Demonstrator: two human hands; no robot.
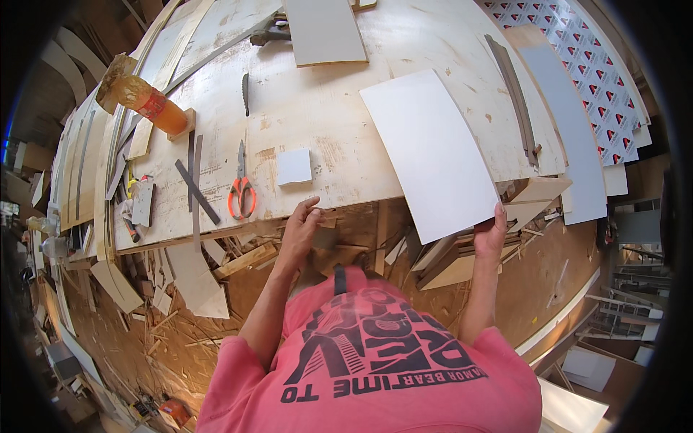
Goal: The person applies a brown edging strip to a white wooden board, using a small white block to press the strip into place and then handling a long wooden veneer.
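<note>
My right hand (492, 232) grips the near corner of a large white sheet (433, 151) that lies on the plywood workbench (325, 108) and overhangs its front edge. My left hand (302, 224) rests at the bench's front edge, fingers curled on a small wood piece there. Just beyond the left hand lie a small white square (294, 167) and orange-handled scissors (242, 193).
On the bench's left stand an orange glue bottle (148, 101), dark laminate strips (195, 189) and a saw blade (245, 92). A grey panel (325, 30) lies at the back, long boards (570, 123) on the right. Wood offcuts litter the floor (180, 289) below.
</note>
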